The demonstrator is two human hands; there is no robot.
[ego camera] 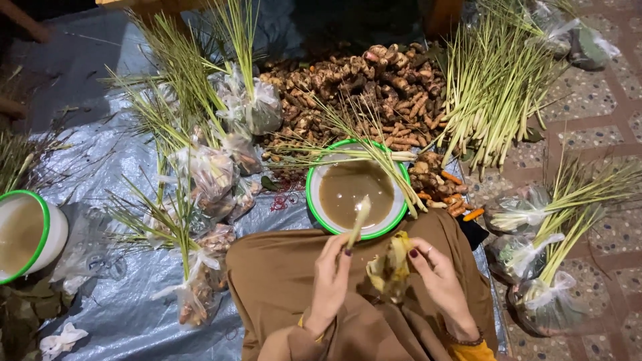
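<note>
A grey-blue plastic sheet [120, 307] covers the floor on the left and centre, wrinkled and shiny under light from above. To the right the bare floor [595, 93] shows, laid with speckled tiles set in reddish-brown borders. The far edge falls into darkness, with a wooden post [443, 15] there.

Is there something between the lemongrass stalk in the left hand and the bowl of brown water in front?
Nothing visible blocks it. The left hand holds the pale stalk, whose tip already reaches over the near rim of the bowl. Several loose stalks lie across the bowl's far side only.
</note>
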